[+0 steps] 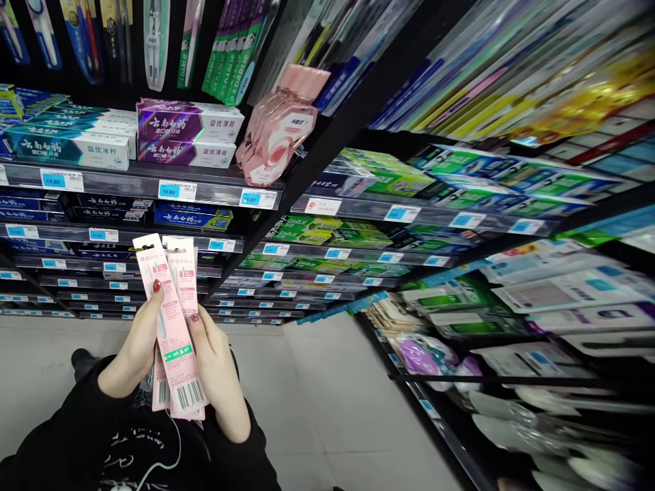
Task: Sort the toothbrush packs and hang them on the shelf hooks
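My left hand (137,341) is closed on a few pink toothbrush packs (174,331), its red-nailed thumb pressed on the front of the foremost one. These narrow cards overlap in a slightly fanned bunch, backs toward me, with barcodes at the lower end and hang holes at the top. On the other side of the bunch, my right hand (215,365) grips the packs by their right edge, thumb lying along the front. Both hands are in front of my body, below the shelf edge. The fingers behind the cards are hidden, and I cannot tell exactly how many packs there are.
Ahead, a shelf holds purple toothpaste boxes (187,133), teal boxes (71,144) and pink bottle-shaped packs (276,129). Toothbrush packs (238,51) hang above. Price tags (177,190) line the shelf edges. More stocked shelving (512,300) runs along the right. Grey tiled floor (327,395) lies below.
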The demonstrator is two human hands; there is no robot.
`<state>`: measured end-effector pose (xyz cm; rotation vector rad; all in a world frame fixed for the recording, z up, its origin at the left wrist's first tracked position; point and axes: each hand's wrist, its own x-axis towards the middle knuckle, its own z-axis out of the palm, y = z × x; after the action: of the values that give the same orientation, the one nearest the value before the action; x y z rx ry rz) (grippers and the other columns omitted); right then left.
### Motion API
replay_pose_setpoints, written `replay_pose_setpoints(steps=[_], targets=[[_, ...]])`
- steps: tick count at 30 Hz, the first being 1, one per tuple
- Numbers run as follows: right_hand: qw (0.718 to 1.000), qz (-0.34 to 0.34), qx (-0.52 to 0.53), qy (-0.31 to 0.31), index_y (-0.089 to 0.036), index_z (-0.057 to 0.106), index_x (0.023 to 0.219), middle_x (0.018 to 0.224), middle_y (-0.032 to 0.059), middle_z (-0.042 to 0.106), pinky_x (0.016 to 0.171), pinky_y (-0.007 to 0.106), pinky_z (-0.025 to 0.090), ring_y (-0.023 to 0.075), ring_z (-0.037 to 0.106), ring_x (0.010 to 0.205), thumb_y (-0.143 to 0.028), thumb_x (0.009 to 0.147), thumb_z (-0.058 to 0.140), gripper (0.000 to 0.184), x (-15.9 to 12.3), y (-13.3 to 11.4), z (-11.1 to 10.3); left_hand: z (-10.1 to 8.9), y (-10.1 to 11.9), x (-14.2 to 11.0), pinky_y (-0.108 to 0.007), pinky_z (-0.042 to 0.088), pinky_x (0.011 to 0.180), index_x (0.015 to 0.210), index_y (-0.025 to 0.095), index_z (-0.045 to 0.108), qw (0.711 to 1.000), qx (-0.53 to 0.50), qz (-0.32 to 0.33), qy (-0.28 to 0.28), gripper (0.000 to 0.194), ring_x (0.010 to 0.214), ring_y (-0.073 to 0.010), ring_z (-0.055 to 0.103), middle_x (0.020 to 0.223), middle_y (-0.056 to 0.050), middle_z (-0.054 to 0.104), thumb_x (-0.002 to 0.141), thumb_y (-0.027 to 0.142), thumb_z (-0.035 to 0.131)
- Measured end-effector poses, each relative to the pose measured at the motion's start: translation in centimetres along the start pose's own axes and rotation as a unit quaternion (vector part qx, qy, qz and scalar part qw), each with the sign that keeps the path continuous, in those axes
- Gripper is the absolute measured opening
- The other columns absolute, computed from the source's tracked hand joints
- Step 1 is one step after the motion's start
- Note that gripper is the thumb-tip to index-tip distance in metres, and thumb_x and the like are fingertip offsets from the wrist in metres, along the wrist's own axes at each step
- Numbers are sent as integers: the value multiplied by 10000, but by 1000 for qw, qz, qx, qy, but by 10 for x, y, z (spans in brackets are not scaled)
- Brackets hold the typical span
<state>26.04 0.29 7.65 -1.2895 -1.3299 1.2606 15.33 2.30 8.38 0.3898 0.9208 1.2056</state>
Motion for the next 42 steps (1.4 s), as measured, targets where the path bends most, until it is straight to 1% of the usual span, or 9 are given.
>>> replay_pose_setpoints(steps=[8, 13, 19, 23, 27, 30, 33, 38, 42], targets=[[994, -41, -92, 37, -224, 592, 1038, 879, 32, 534, 754, 269, 407, 153, 522, 832, -315, 892, 357, 292, 3, 11, 2, -6, -12, 6, -396, 389, 930, 1057, 144, 585, 999, -10, 4, 32, 441, 1022, -262, 570, 1002, -102, 686, 743, 451, 546], [992, -45, -106, 55, -238, 567, 1070, 824, 19, 482, 716, 285, 399, 159, 481, 782, -315, 885, 357, 291, 3, 15, 5, -6, -14, 5, -370, 408, 920, 1045, 124, 601, 994, -103, -28, -31, 481, 1010, -267, 576, 999, -112, 686, 769, 497, 478], [967, -43, -241, 77, -275, 600, 972, 882, 44, 479, 821, 425, 341, 225, 403, 872, -311, 864, 369, 257, 6, 27, -5, -20, -29, 6, -371, 409, 923, 1016, 103, 609, 978, -168, -109, -62, 330, 990, -266, 588, 921, -102, 708, 714, 236, 591], [944, -41, -313, 98, -324, 506, 1145, 961, 67, 439, 812, 491, 326, 258, 400, 904, -361, 860, 368, 319, 4, 34, -3, -30, -43, 11, -354, 451, 854, 1078, 151, 571, 990, -105, -87, -27, 427, 918, -245, 618, 903, -69, 711, 655, 144, 634], [921, -98, -319, 200, -237, 357, 1274, 1041, 109, 400, 840, 507, 326, 296, 372, 1022, -361, 835, 429, 462, -2, 36, 1, -34, -48, 15, -335, 487, 730, 1086, 177, 557, 993, -76, -90, -15, 443, 820, -232, 642, 889, -67, 705, 654, 179, 653], [921, -151, -336, 124, -243, 431, 1198, 1021, 85, 433, 823, 450, 378, 265, 415, 980, -328, 804, 489, 408, -9, 30, -3, -34, -44, 16, -340, 488, 694, 1077, 184, 551, 993, -78, -86, -16, 443, 759, -232, 652, 801, -52, 707, 647, 177, 657], [921, -134, -364, 21, -280, 424, 1216, 1044, 64, 462, 837, 426, 403, 256, 441, 991, -292, 755, 551, 478, -19, 22, -3, -32, -40, 14, -335, 479, 736, 1042, 178, 556, 996, -61, -69, -1, 425, 818, -231, 644, 828, -57, 710, 632, 159, 669], [920, -113, -372, 59, -282, 326, 1301, 1093, 73, 460, 767, 386, 470, 262, 513, 962, -263, 675, 611, 688, -28, 24, 8, -29, -35, 10, -359, 460, 787, 907, 172, 596, 999, -27, -33, -11, 357, 828, -239, 640, 859, -66, 716, 571, 174, 720], [925, -116, -355, 71, -318, 274, 1321, 1114, 71, 437, 661, 340, 502, 223, 572, 854, -220, 711, 559, 680, -28, 32, 12, -30, -33, 9, -372, 455, 788, 845, 170, 621, 1000, -7, 6, -15, 419, 826, -264, 640, 846, -82, 719, 469, 245, 792]])
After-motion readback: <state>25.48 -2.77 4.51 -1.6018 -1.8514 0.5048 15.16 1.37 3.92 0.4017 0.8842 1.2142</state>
